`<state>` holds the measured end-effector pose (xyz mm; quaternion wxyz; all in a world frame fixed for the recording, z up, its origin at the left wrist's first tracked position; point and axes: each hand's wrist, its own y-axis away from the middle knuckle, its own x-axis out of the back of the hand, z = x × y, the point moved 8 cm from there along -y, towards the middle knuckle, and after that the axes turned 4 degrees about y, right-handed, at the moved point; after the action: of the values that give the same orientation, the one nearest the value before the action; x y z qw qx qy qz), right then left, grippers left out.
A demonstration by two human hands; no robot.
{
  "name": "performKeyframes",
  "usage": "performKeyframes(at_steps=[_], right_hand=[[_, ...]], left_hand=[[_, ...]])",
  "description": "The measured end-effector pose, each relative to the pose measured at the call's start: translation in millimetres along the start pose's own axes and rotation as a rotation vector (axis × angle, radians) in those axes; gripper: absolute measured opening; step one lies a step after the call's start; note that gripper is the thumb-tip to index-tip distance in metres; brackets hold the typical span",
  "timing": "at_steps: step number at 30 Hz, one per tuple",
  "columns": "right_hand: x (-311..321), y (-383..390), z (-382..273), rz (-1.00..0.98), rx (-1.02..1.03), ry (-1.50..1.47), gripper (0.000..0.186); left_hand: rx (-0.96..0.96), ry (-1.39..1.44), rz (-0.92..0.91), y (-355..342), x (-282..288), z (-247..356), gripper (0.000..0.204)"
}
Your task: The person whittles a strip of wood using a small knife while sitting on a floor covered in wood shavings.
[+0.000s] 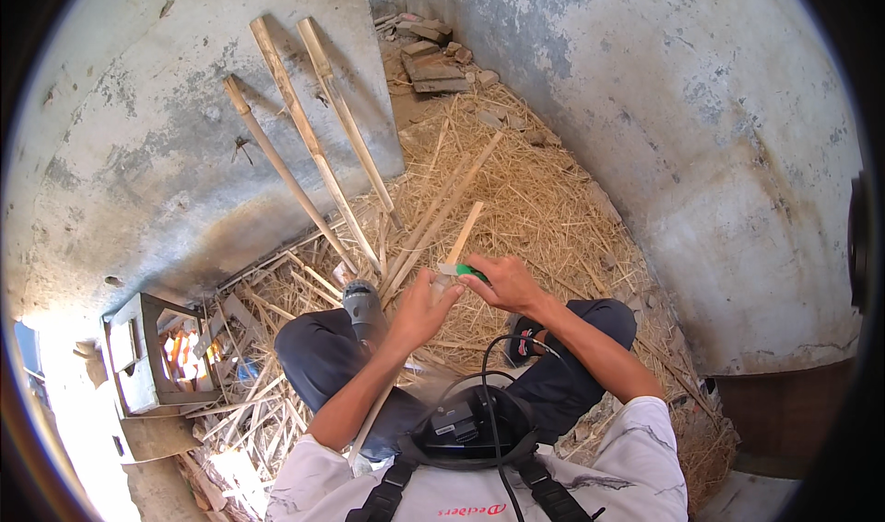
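My left hand (426, 303) grips a pale bamboo strip (466, 227) that slants up and away in front of me. My right hand (501, 284) is closed on a green-handled knife (464, 270), whose blade lies against the strip just beside my left thumb. Both hands are close together above the straw, between my bent knees. The lower end of the strip runs down past my left forearm toward my lap.
Three bamboo poles (293, 103) lean on the left wall (147, 153). Straw and loose strips (535, 227) cover the floor. Broken bricks (429, 66) lie at the back. A metal frame (129, 351) stands at the left, and another wall (701, 218) rises at the right.
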<state>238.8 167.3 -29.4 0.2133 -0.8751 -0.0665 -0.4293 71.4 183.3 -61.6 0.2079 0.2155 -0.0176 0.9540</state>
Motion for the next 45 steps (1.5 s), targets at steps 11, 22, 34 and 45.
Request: performKeyframes(at_steps=[11,22,34,45], right_hand=[[9.6,-1.4,-3.1,0.034,-0.005,0.113,0.029],[77.9,0.7,101.6,0.234,-0.509,0.175,0.039],[31.3,-1.4,2.7,0.13,-0.032,0.063,0.026],[8.8,-0.1,-5.2,0.044,-0.013,0.054,0.03]], left_hand=[[0.029,0.003,-0.014,1.2,3.0,5.6,0.04],[-0.023,0.003,-0.118,15.0,-2.6,12.6,0.04],[0.082,0.116,-0.131,3.1,0.2,-2.1,0.042],[-0.012,-0.048,-0.005,-3.3,0.2,3.4,0.045]])
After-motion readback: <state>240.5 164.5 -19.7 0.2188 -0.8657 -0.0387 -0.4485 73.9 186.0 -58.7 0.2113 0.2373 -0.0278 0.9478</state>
